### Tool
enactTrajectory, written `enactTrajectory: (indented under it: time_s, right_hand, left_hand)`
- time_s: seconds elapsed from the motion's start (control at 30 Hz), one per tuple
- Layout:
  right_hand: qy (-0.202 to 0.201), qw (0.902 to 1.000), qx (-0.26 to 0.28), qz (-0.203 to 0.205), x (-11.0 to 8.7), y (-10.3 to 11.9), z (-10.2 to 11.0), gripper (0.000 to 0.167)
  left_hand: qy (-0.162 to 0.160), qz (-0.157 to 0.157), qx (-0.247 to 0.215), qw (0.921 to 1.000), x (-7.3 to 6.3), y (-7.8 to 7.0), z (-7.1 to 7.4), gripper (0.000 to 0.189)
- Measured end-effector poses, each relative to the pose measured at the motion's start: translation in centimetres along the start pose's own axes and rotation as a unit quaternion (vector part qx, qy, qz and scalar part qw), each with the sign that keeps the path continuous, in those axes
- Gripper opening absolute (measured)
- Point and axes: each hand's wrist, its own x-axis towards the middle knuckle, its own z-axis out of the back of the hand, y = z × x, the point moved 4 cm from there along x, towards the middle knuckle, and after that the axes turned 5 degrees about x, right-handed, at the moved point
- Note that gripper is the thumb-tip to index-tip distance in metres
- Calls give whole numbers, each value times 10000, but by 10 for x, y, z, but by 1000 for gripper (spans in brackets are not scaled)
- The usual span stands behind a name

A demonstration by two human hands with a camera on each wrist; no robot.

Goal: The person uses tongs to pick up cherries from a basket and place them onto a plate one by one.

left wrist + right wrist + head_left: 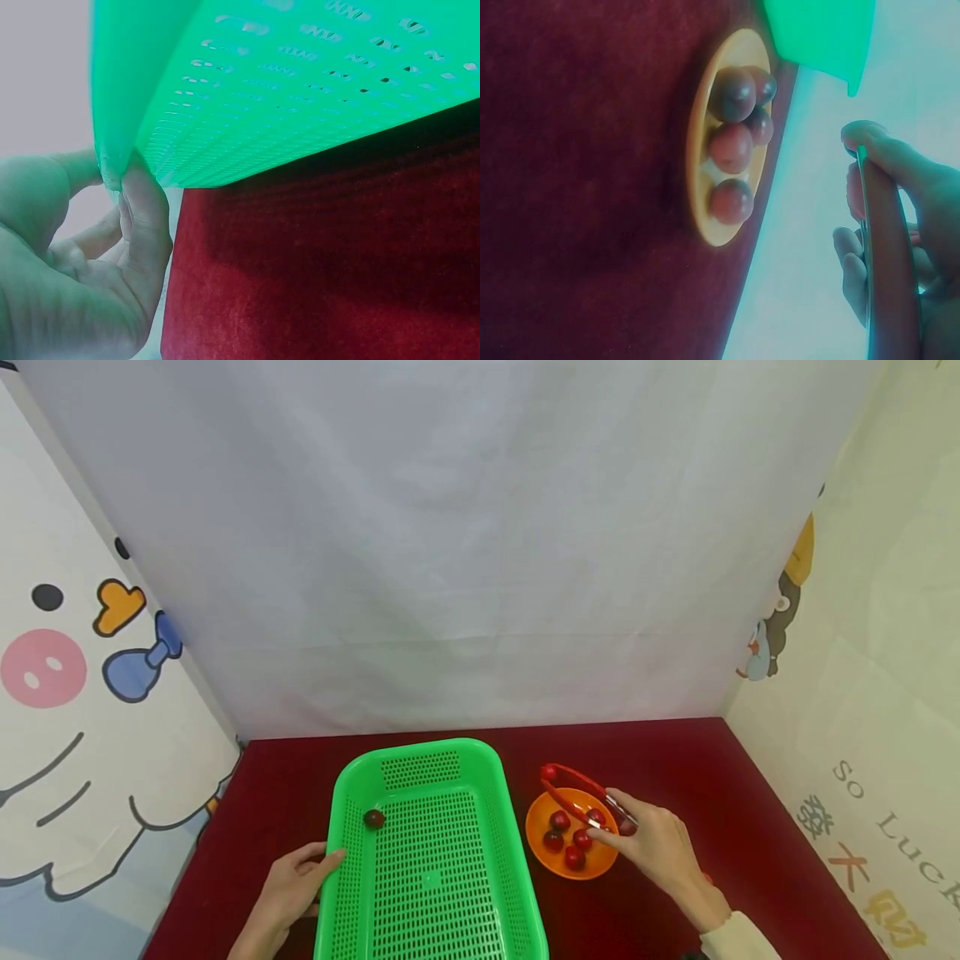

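My left hand [296, 889] pinches the left rim of a green plastic basket [341, 793] between thumb and fingers; the left wrist view shows this grip from below. Inside the basket, near its far left, lies one dark red, plum-like fruit [374, 819]. Over an orange plate [534, 839] my right hand [660, 843] holds red tongs [573, 774] with metal near the grip. Between the tong tips is a round red fruit [550, 772], raised above the plate's far edge. Several similar fruits [574, 857] rest on the plate. In the right wrist view, the tong tips cannot be made out.
A dark red cloth [637, 752] covers the table. Behind it hangs a pale curtain [480, 568], with printed panels at left and right. The basket stands left of the plate, a narrow gap between them. A small red thing [707, 878] shows beside my right wrist.
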Motion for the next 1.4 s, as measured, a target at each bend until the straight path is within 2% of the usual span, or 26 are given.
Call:
enactTrajectory:
  time_s: [0.37,1.0,1.4]
  right_hand:
    - [124,9994,-202,-257,-1,-10,5,57]
    - [691,9946,-320,-702,-5,-19,7,60]
    - [896,9927,-499,-628,-3,-24,7,61]
  left_hand:
    - [-30,-22,-27,10000,-4,-3,0,65]
    - [4,35,-20,10000,-1,-1,0,67]
    - [11,55,-5,10000,-1,-1,0,68]
